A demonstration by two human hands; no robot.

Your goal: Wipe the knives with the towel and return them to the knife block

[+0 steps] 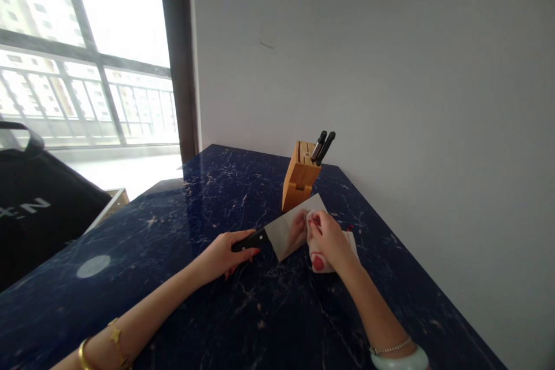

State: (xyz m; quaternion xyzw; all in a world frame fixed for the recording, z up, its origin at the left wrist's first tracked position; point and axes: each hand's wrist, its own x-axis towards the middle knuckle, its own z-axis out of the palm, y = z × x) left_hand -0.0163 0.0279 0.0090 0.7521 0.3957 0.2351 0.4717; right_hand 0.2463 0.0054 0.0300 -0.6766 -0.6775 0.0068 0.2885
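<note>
Left hand [229, 250] wraps its fingers around the black handle [249, 240] of a broad knife [280, 233], which points rightward in front of the person. Right hand [333, 240] pinches a white-and-red cloth [318, 262] against the far part of the blade [286, 226]. Whether the blade rests on the table [260, 312] cannot be told.

Hazards, as judged: a fingertip could be cut if the cloth bunched or slid past the edge; a slack hold on the handle could let the blade twist. A forward jolt could strike the wooden block [298, 178], just beyond the blade and holding two black-handled knives [328, 146].

Room: the block limits forward movement; the table's right edge runs near the right forearm [373, 303]. Tabletop extends farthest leftward, toward a black bag [41, 225].
</note>
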